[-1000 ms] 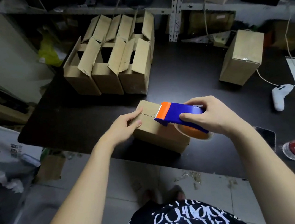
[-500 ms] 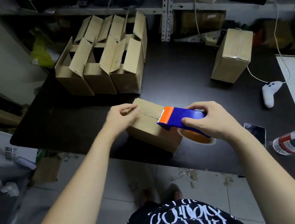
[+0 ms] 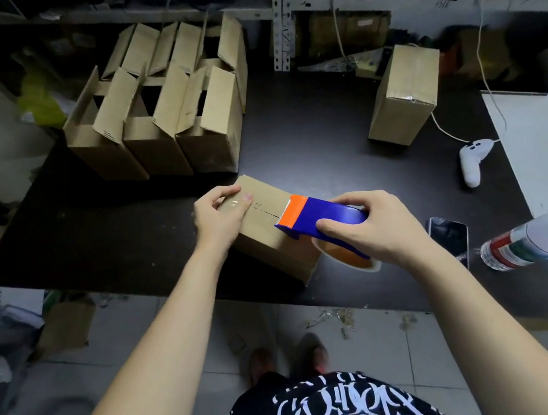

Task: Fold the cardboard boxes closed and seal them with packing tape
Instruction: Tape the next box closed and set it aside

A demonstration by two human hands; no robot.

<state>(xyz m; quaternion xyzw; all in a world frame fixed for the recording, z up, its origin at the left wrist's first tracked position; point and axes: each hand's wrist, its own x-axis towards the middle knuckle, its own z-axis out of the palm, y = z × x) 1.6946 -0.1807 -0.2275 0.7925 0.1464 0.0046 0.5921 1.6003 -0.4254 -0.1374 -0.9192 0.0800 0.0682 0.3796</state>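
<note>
A small cardboard box (image 3: 266, 239) with its top flaps folded shut lies at the near edge of the dark table (image 3: 102, 228). My left hand (image 3: 220, 215) rests on the box's far left end, fingers curled over the edge, thumb pressing a strip of clear tape on the seam. My right hand (image 3: 371, 226) grips a blue tape dispenser (image 3: 319, 219) with an orange front, held over the seam near the box's right end. The tape roll shows below my right hand.
Several open boxes (image 3: 165, 117) with raised flaps stand at the back left. A closed box (image 3: 405, 94) stands at the back right. A white controller (image 3: 474, 162), a phone (image 3: 449, 237) and a plastic bottle (image 3: 539, 240) lie to the right. Shelving runs behind the table.
My left hand slid from the middle of the seam to the box's far left end. The dispenser drew back toward the right along the seam.
</note>
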